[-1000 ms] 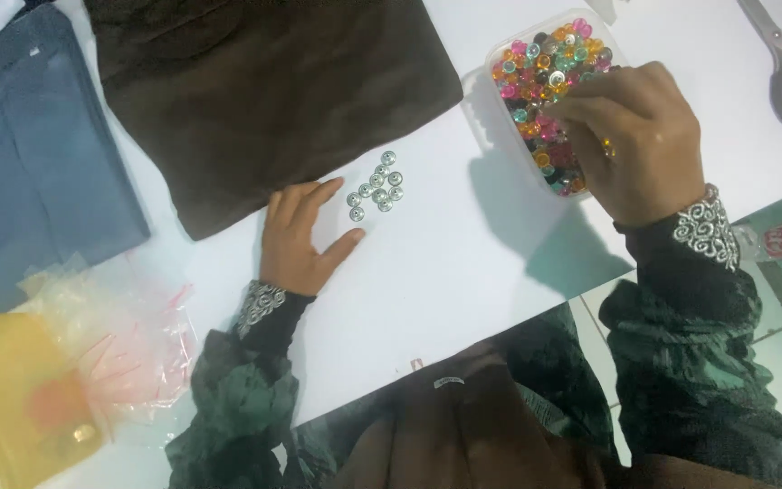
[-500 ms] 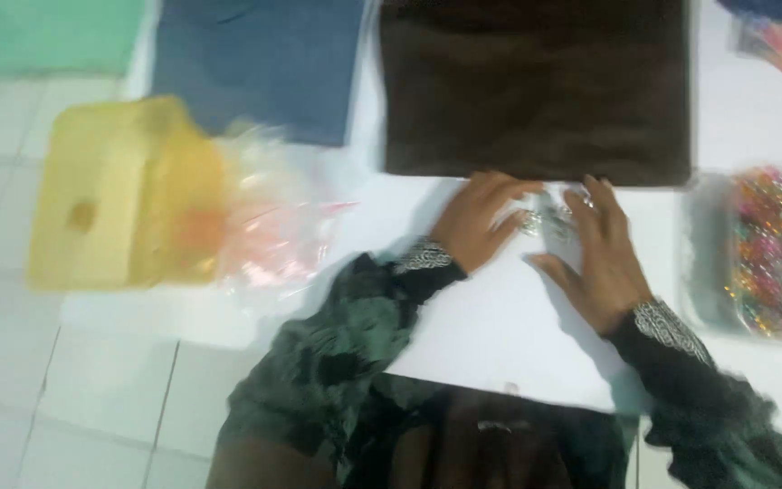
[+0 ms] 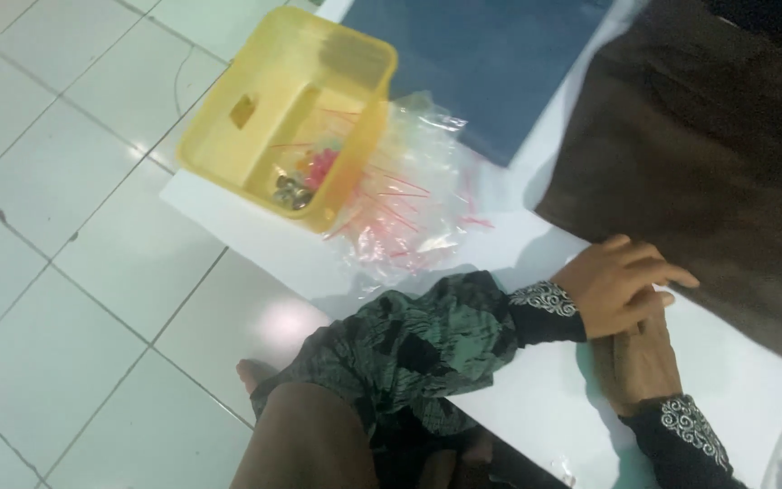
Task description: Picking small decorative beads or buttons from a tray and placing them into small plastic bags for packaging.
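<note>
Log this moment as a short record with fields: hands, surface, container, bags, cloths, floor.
hands: left hand lies over right hand, pressed together on the white sheet; anything between them is hidden
surface: white sheet on the floor
container: yellow plastic tub, small beads in one corner
bags: clear bags with red strips beside the tub
cloths: blue cloth, dark brown cloth
floor: white tiles
</note>
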